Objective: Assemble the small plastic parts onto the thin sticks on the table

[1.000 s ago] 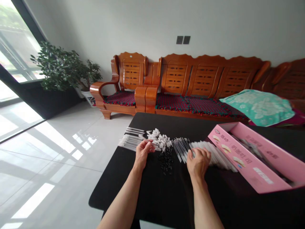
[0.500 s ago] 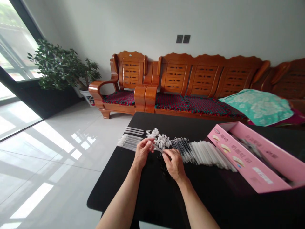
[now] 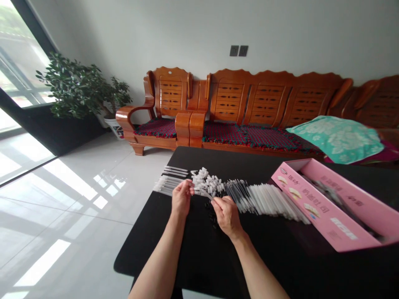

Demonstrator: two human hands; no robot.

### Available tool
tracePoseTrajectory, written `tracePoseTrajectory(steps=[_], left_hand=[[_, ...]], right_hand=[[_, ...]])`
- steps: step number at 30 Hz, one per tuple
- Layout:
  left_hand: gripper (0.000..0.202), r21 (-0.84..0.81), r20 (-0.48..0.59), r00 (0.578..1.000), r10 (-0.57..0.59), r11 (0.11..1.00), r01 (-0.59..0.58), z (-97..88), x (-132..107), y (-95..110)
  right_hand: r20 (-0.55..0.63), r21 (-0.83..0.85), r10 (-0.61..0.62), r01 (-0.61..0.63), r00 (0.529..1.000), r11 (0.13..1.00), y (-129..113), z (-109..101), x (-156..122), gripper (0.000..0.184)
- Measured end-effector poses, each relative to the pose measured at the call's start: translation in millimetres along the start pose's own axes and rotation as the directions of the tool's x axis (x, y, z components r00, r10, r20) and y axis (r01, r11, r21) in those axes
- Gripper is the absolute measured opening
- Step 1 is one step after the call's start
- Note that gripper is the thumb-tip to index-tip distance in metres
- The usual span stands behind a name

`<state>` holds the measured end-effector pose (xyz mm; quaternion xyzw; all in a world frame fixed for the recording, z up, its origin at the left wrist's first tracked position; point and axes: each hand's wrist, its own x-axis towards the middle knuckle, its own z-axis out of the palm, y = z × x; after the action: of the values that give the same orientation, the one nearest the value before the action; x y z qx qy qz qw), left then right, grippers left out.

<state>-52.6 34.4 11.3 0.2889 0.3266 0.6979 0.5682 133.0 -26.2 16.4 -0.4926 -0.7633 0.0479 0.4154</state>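
right hand (image 3: 227, 216) has come in from the long row and now sits just beside the left hand (image 3: 182, 199), both over the middle of the table. thin pen tube (image 3: 204, 193) is held between them, roughly level, its near end in the curled left fingers and its far end at the pinched right fingertips (the fingers hide most of the grip, so exactly how it's held is hard to say). both hands are mostly closed, neither spread open.

just behind the hands is a loose heap of white plastic caps (image 3: 205, 182), still big. small black parts (image 3: 213, 216) lie in a loose patch below it, partly hidden by the right hand. to the right, ink refills (image 3: 237, 196) lie side by side, running into a long fanned row of frosted white tubes (image 3: 271, 203), still plenty there. on the left end only a small group of capped tubes (image 3: 170, 185) is lined up, a few more lying above it, so that side is far smaller than the loose stock.

all of this is on a black table (image 3: 218, 261). right of the row sits an open pink cardboard box (image 3: 327, 214), contents blurred. past the table are a wooden sofa (image 3: 264, 97) with a teal flowered towel (image 3: 335, 139) on it, and a potted plant (image 3: 75, 87) in the corner.
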Motion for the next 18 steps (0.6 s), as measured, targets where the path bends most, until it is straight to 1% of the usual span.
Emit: tracePoseTrajectory(steps=[1,2,3,4,6,8,11,13,15,16,18], left_hand=[[0.035,-0.034,-0.070,0.997,0.041,0.998,-0.043,-3.9,3.3,3.4],[0.035,-0.034,-0.088,0.995,0.046,0.998,-0.049,-6.7,5.2,6.1],[0.035,-0.011,-0.062,0.997,0.035,0.999,-0.036,-7.9,5.5,7.6],[0.035,0.023,-0.009,1.000,0.013,1.000,-0.012,-7.4,4.1,7.5],[0.036,0.083,0.068,0.997,-0.029,0.996,0.023,-2.6,-2.3,3.2],[0.037,0.160,0.120,0.992,-0.050,0.987,0.030,4.1,-10.0,-3.8],[0.039,0.278,0.162,0.984,-0.074,0.960,0.026,8.9,-16.8,-11.6],[0.041,0.322,0.160,0.985,-0.067,0.947,0.012,7.9,-17.5,-13.5],[0.041,0.337,0.136,0.990,-0.035,0.941,-0.013,5.6,-16.8,-14.0],[0.041,0.346,0.122,0.992,-0.016,0.938,-0.027,4.6,-16.5,-14.2],[0.039,0.378,0.102,0.995,0.015,0.924,-0.053,3.6,-16.3,-14.6]], right_hand=[[-0.039,-0.046,-0.020,0.018,0.999,0.999,3.1,-0.9,-1.0,0.038],[-0.078,-0.081,-0.031,0.024,0.996,0.996,6.3,-1.8,-1.7,0.037],[-0.107,-0.104,-0.033,0.022,0.994,0.994,9.4,-2.4,-2.1,0.035],[-0.127,-0.119,-0.029,0.014,0.991,0.993,12.1,-2.9,-2.2,0.034],[-0.139,-0.143,-0.016,-0.003,0.990,0.990,16.0,-2.9,-2.0,0.032],[-0.147,-0.164,-0.003,-0.021,0.989,0.986,18.9,-2.5,-2.2,0.030],[-0.203,-0.188,0.042,-0.082,0.978,0.979,25.5,-3.8,-4.4,0.029],[-0.261,-0.187,0.098,-0.149,0.961,0.971,32.8,-7.1,-6.8,0.030],[-0.336,-0.190,0.147,-0.219,0.930,0.957,42.3,-13.2,-9.1,0.030],[-0.378,-0.200,0.157,-0.246,0.912,0.948,47.7,-17.3,-10.1,0.030],[-0.459,-0.244,0.135,-0.271,0.878,0.931,60.1,-27.6,-11.9,0.027]])
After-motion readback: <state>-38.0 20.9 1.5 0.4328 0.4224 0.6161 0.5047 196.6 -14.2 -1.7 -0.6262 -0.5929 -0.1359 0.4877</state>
